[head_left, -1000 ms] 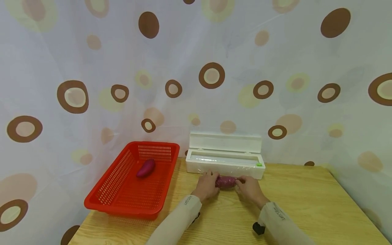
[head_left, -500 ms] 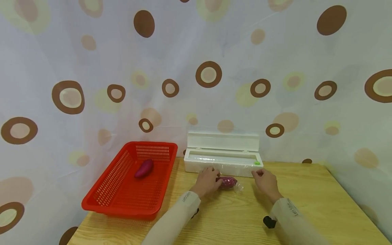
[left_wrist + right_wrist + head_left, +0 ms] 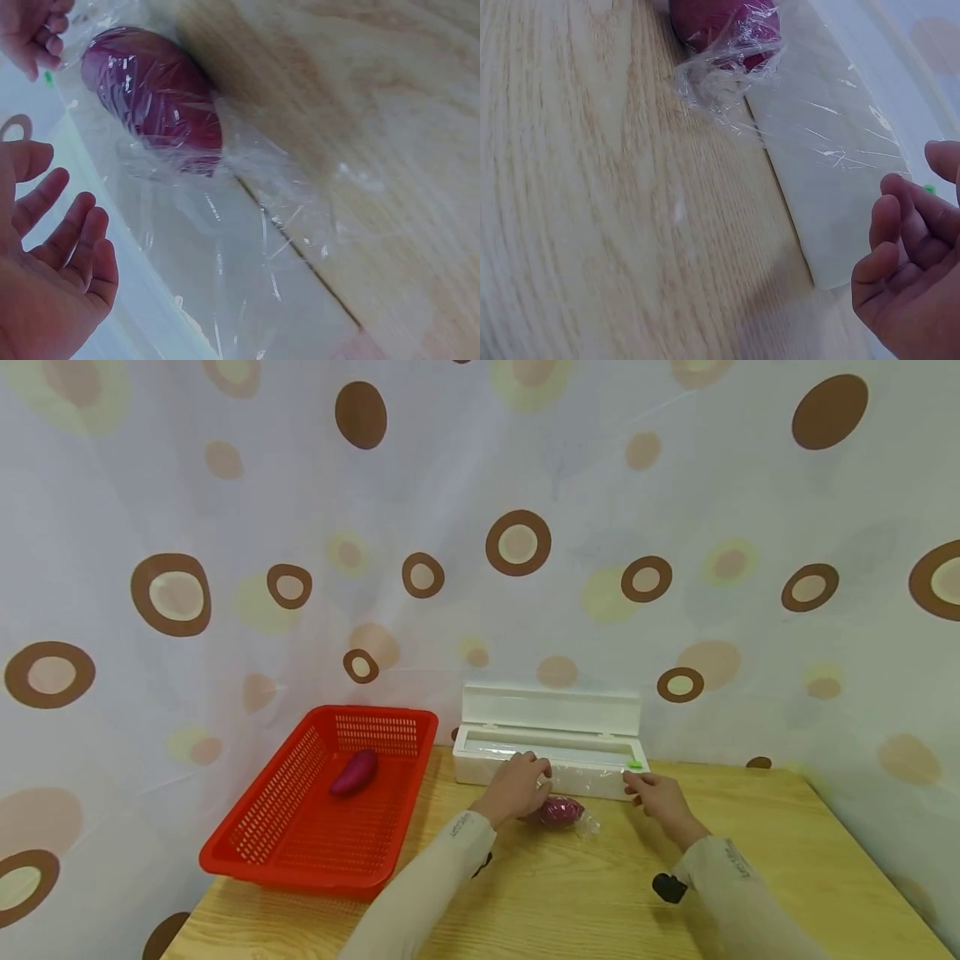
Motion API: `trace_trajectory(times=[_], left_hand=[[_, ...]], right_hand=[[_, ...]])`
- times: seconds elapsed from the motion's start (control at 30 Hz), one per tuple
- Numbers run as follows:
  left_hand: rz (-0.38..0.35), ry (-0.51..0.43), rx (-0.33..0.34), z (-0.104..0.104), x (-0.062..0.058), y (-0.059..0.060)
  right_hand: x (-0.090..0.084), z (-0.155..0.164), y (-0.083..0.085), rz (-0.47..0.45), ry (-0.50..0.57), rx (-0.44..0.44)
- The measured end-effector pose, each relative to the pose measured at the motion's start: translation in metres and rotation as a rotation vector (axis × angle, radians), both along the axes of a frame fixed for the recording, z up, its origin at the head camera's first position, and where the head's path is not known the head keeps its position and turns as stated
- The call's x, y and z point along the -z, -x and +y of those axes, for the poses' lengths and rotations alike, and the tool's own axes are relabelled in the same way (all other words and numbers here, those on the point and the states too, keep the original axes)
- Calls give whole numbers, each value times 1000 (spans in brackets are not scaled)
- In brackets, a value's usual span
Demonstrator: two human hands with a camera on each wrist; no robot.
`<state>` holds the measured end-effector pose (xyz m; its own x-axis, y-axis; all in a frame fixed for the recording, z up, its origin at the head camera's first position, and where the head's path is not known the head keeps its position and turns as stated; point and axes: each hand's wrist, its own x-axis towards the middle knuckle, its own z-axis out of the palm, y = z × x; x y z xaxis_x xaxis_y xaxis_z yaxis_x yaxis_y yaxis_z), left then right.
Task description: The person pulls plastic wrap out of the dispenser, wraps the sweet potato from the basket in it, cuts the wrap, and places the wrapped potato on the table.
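A purple sweet potato [image 3: 559,812] wrapped in cling film [image 3: 727,82] lies on the table in front of the white cling film dispenser [image 3: 543,777]. Film stretches from it up the dispenser's front, clearest in the left wrist view. My left hand [image 3: 517,787] is over the sweet potato's left end and the dispenser's front edge; the left wrist view shows its fingers [image 3: 71,232] loosely bent with nothing between them. At the dispenser's right end is my right hand [image 3: 658,800], its thumb and bent fingers apart beside the green slide cutter [image 3: 635,764].
A red plastic basket [image 3: 401,827] stands on the left of the wooden table [image 3: 577,902], with another purple sweet potato [image 3: 354,772] inside. The dispenser's white lid [image 3: 551,708] is raised against the patterned curtain [image 3: 480,618].
My right hand has let go of the sweet potato's wrapped end and moved right to the dispenser's right end. My left hand has lifted off the sweet potato toward the dispenser's edge.
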<state>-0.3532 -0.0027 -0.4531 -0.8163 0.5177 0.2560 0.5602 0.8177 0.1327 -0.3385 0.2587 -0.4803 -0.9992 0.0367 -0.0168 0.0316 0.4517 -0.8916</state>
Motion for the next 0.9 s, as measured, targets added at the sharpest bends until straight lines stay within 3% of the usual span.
trace_trajectory(times=[0.13, 0.27, 0.47, 0.63, 0.9], left_hand=[[18, 5, 24, 9, -8, 6], [0, -48, 60, 19, -13, 12], [-8, -115, 80, 32, -10, 19], [-5, -144, 97, 39, -6, 23], [-32, -144, 90, 48, -6, 26]], right_hand=[[-4, 0, 1, 9, -8, 17], [-3, 2, 3, 33, -51, 73], [6, 3, 3, 31, -69, 84], [10, 3, 4, 31, -44, 74], [8, 5, 5, -38, 105, 65]])
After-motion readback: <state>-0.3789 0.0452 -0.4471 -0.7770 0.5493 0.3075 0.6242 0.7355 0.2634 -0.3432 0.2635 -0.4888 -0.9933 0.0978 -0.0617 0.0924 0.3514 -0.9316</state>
